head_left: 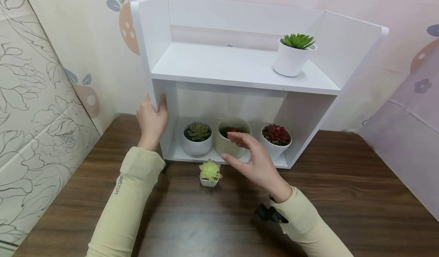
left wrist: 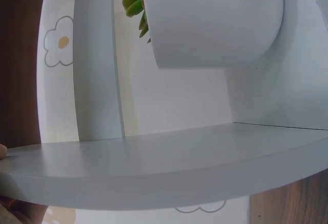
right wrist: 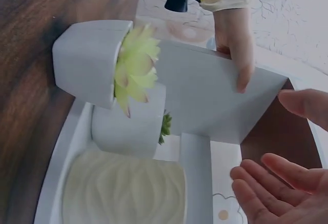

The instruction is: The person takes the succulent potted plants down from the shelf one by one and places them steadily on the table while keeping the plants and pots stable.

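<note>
My left hand (head_left: 152, 120) grips the left side panel of a white two-tier shelf (head_left: 212, 63), thumb inside and fingers round the outer face. My right hand (head_left: 257, 166) is held in front of the lower tier, thumb and fingers spread apart with nothing between them. Behind it, a cream ribbed pot (head_left: 224, 144) holds a dark red succulent, partly hidden by the fingers. A white pot with a green succulent (head_left: 198, 132) stands left of it, and one with a red succulent (head_left: 276, 134) right. A small pale-green succulent (head_left: 210, 171) stands on the table before the shelf.
On the upper tier, toward the right, stands a white pot (head_left: 290, 61) with a bright green succulent. The shelf stands on a dark wooden table (head_left: 356, 181) against a patterned wall covering (head_left: 92, 28). A floral panel (head_left: 34, 108) rises at the left edge.
</note>
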Demonstrator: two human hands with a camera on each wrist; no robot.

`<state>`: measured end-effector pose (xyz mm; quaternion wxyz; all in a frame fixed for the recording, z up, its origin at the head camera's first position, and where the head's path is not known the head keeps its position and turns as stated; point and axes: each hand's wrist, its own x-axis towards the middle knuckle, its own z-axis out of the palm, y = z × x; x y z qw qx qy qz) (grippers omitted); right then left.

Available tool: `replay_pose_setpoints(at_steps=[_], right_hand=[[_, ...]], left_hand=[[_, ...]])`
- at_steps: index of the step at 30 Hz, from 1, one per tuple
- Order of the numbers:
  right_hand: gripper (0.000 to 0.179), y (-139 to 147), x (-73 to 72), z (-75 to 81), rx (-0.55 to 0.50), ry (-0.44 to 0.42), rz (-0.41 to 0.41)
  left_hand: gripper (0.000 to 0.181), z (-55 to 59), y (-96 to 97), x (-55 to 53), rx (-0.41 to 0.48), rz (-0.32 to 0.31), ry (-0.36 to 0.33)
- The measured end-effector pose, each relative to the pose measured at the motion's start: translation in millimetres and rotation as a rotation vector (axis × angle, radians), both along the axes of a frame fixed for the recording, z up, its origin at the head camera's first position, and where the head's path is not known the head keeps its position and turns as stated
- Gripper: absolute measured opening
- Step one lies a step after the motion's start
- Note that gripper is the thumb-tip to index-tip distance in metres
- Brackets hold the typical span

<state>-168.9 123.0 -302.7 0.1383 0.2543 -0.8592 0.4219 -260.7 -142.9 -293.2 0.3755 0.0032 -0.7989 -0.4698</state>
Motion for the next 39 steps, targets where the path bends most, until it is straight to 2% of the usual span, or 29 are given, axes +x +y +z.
replay_pose_setpoints(at_steps=[7, 13, 21, 28, 39], right_hand=[[0.039, 4, 0.4, 11.3, -0.124, 0.115, -0.043], [0.033, 10, -1.0, 25.2, -0.223, 0.218, -0.047], [0.031, 16, 3.2, 48.4, -0.316, 0.224, -0.105], [0.03, 20, 2.2, 68.1, -0.333, 0.308, -0.138], [0.031, 25, -6.7, 83.8, -0.415, 0.373, -0.149]], left_hand=[[0.034, 0.2, -0.1, -0.5, -0.002, 0.005, 0.005], [0.035, 0.4, -0.5, 0.1, -0.005, 0.004, 0.004], [0.034, 0.1, -0.1, 0.2, -0.004, 0.001, 0.015], [0.034, 0.3, -0.2, -0.2, -0.002, 0.011, 0.013], [0.033, 0.1, 0.4, 0.0, 0.001, 0.002, 0.011]])
